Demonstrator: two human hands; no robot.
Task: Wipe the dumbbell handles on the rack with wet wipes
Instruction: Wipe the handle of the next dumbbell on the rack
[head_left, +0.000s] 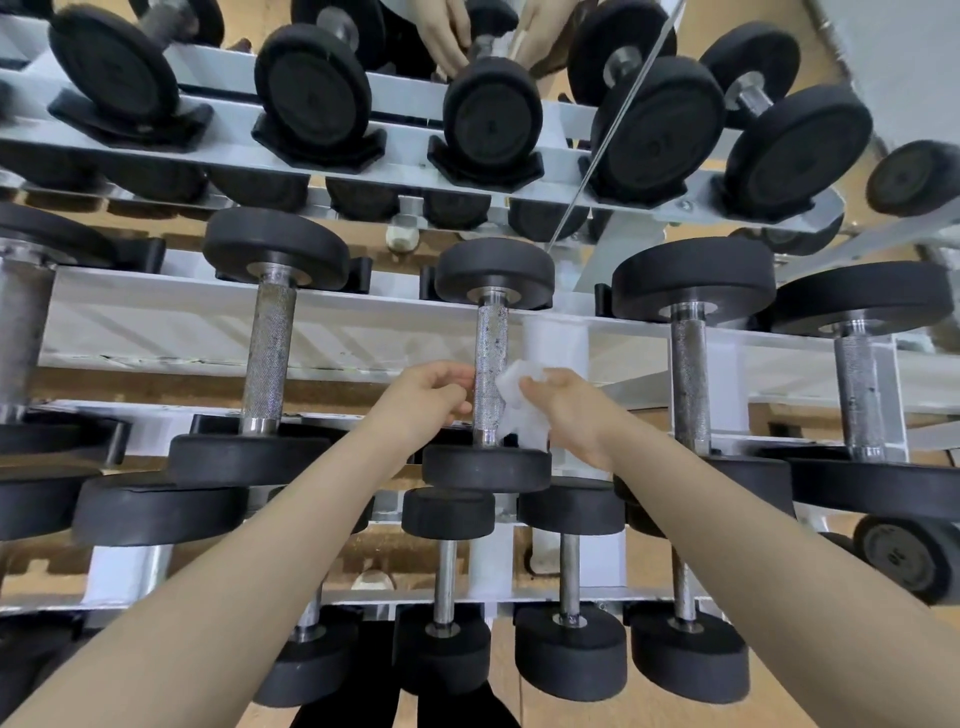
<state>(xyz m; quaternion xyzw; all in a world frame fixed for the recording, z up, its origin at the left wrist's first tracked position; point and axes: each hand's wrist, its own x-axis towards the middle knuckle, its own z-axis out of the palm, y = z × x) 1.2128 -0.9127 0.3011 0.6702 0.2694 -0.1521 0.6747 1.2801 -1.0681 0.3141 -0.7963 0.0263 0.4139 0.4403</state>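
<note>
My left hand (426, 397) left of the middle-tier handle (491, 374), my right hand (571, 410) and wipe (519, 402) to its right, dumbbells on rack (332, 325) tiers above, below, both sides.

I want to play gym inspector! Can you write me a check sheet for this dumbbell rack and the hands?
Surface: white metal rack with tiers of black dumbbells.
Job's things: white wet wipe against the right side of the knurled handle of the middle dumbbell.
Clutter: nothing seen.
Grippers: right hand grips the wipe; left hand, fingers curled, touches the handle's left side.
Cables: nothing seen.
Surroundings: mirror behind the rack reflects the hands; wooden floor.
</note>
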